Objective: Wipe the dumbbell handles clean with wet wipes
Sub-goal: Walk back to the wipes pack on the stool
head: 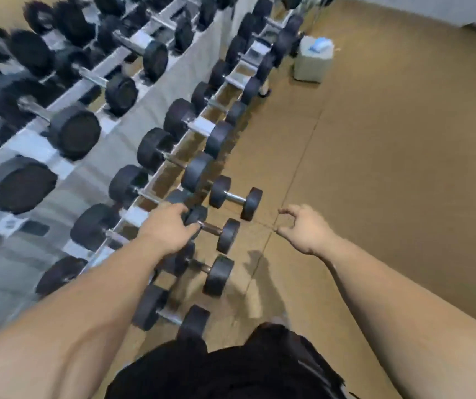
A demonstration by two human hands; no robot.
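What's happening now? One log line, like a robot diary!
left hand: grips end of dumbbell on floor | right hand: loosely curled, holds nothing

The person wears a black, matte fabric garment [231, 372], seen at the lower edge, with a thin pale line of piping [321, 371] across its right side; both forearms, the left hand [170, 226] and the right hand [305, 226] are bare

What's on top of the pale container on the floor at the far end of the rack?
A small blue-and-white item lies on the container; too blurred to identify. Whatever the item covers, and the container's inside, cannot be seen.
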